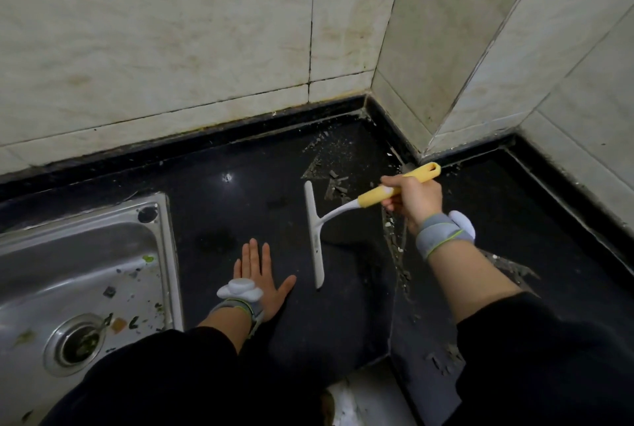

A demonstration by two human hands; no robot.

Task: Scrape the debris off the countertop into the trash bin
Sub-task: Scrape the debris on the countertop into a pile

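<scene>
Right hand (413, 197) grips squeegee (317, 237); left hand (259, 276) flat on countertop (223, 220); debris (334, 182) beyond blade.

There are two hands, the left hand (259, 274) and the right hand (413, 199). There are two bands, the left wrist band (240, 292) and the right wrist band (442, 233). There is one scraper (315, 237), one sink (68, 254) with one drain hole (73, 345), and one countertop (240, 213). The bits of debris (338, 182) are too many to count.
</scene>
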